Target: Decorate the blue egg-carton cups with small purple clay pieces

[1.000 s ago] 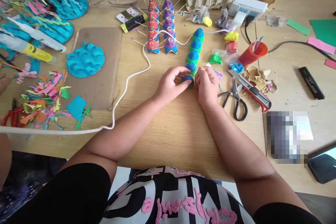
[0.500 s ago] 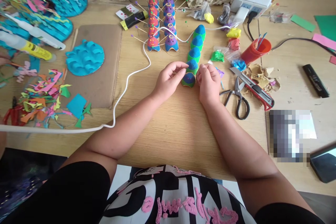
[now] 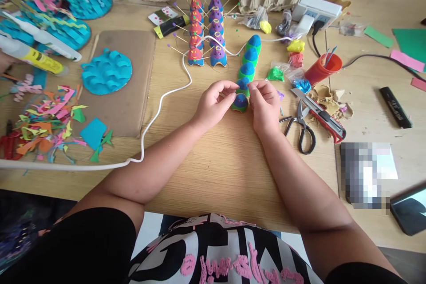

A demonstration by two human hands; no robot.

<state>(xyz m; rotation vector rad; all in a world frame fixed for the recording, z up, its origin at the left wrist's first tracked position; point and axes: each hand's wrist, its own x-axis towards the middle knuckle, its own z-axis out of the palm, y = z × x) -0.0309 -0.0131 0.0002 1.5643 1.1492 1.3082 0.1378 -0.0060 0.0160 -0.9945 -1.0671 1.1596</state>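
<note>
A row of blue and green egg-carton bumps (image 3: 247, 70) runs away from me at the middle of the table. My left hand (image 3: 218, 100) is at the left side of its near end, thumb and fingertips close together; whatever they pinch is too small to make out. On the other side, my right hand (image 3: 265, 104) has its thumb and forefinger pressed together beside the second-nearest bump, and anything between them is hidden. The nearest bump (image 3: 240, 102) shows between the hands. Behind stand a red and blue row (image 3: 196, 31) and a purple and blue row (image 3: 217, 31), stuck with coloured pins.
Right of my hands lie black-handled scissors (image 3: 301, 128), a red cutter (image 3: 321, 115), clay bags and a red cup (image 3: 323, 69). A white cable (image 3: 159, 106) crosses the left side, near cardboard (image 3: 123, 117) with a blue disc (image 3: 107, 72) and paper scraps (image 3: 49, 128).
My right hand's thumb and forefinger have moved left and up, nearer to my left fingertips. My left hand has hardly moved. The view has shifted slightly.
</note>
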